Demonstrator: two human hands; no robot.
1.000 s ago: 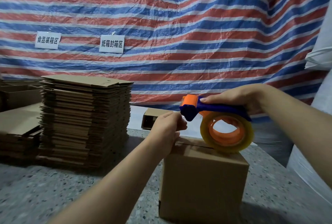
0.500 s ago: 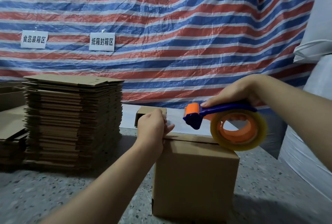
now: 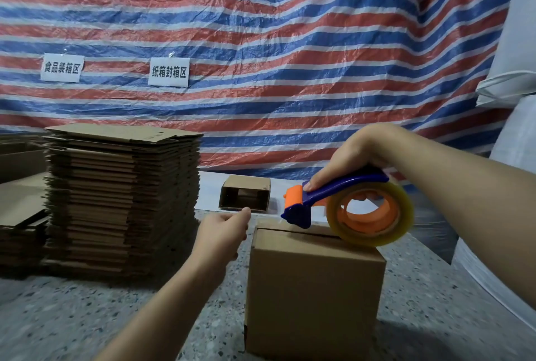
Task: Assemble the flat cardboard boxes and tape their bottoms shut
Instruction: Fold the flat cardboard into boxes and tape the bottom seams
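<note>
An assembled cardboard box (image 3: 313,297) stands on the speckled table with its flaps folded shut on top, a seam running across them. My right hand (image 3: 348,157) grips the blue handle of a tape dispenser (image 3: 342,204) with an orange head and a clear tape roll; its head rests on the far left end of the box top. My left hand (image 3: 223,230) hovers just left of the box's far corner, fingers loosely curled, holding nothing that I can see. A tall stack of flat boxes (image 3: 121,201) stands at the left.
A small open box (image 3: 245,197) lies on its side behind the assembled box. More flat cardboard (image 3: 20,201) is piled at the far left. A striped tarp (image 3: 261,41) with two paper labels hangs behind. White sacks (image 3: 507,215) crowd the right edge.
My left hand has come off the box's far left corner and moved slightly left. The dispenser has dropped lower, its head now on the box top.
</note>
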